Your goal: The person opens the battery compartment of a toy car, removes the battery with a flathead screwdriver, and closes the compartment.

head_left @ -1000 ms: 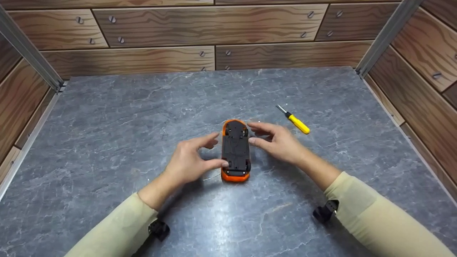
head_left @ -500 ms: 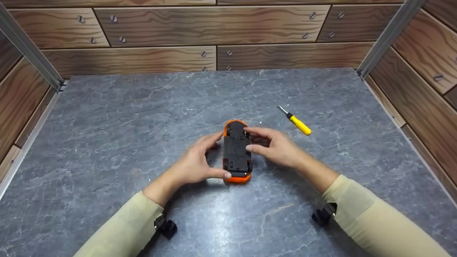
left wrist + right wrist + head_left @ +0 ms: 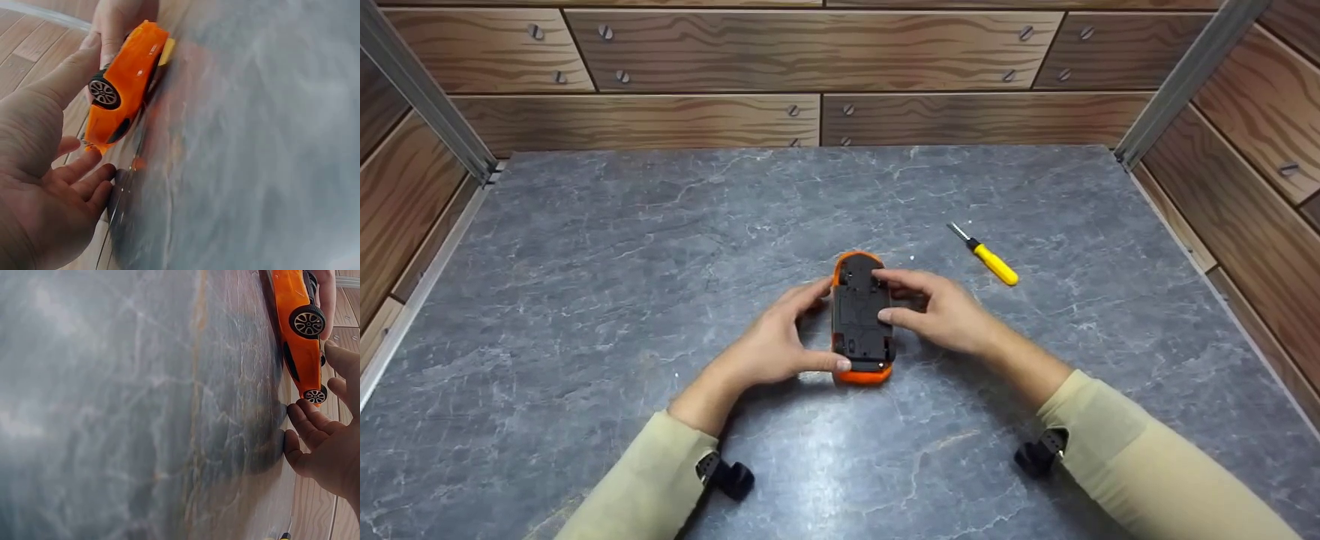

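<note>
An orange toy car lies upside down on the table, its black underside facing up. My left hand holds it from the left, thumb over the near end and fingers along the far left side. From the right, my right hand has its thumb on the edge of the underside and its forefinger beside the far right wheel. The left wrist view shows the orange side and a wheel of the toy car. In the right wrist view, my fingertips meet one end of the toy car.
A screwdriver with a yellow handle lies to the right, beyond my right hand. Tiny bright specks dot the grey marbled tabletop. Wood-patterned panels wall off the back and sides, with metal posts at the corners.
Both hands have closed in on the toy car; the left thumb has slid toward its near end, and the right fingers have come onto its edge. The screwdriver has stayed in place.
</note>
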{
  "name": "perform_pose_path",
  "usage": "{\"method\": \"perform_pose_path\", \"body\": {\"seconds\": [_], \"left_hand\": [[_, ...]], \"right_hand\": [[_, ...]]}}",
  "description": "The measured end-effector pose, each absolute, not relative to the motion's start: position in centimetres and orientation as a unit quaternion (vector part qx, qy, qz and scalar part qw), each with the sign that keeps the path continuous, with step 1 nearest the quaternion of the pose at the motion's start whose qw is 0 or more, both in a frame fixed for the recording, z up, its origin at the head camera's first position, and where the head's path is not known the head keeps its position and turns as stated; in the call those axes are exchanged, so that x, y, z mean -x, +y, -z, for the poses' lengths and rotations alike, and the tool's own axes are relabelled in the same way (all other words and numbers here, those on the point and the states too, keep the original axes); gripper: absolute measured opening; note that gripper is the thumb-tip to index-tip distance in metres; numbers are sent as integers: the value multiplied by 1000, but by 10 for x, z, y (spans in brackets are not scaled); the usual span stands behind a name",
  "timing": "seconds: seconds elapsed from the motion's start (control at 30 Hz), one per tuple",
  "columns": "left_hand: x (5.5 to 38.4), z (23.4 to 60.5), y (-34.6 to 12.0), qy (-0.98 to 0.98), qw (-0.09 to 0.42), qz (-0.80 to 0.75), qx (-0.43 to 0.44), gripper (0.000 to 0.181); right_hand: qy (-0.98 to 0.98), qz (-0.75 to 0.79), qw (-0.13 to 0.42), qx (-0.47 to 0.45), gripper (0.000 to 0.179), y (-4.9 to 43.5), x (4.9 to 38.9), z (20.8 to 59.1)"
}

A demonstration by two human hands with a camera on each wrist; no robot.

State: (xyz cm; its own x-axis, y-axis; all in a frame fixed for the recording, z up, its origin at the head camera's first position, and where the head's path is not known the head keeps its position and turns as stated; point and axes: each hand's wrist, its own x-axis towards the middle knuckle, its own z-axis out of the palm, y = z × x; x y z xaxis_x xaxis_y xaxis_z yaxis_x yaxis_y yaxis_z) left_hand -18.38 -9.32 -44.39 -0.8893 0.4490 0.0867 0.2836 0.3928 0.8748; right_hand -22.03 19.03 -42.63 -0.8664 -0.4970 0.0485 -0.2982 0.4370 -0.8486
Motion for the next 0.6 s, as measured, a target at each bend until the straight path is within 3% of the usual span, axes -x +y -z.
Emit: {"method": "perform_pose_path", "body": {"seconds": [0.6], "left_hand": [[183, 451, -90, 835, 63, -498, -227, 113]], "right_hand": [[854, 453, 99, 238, 56, 192, 220, 429]]}}
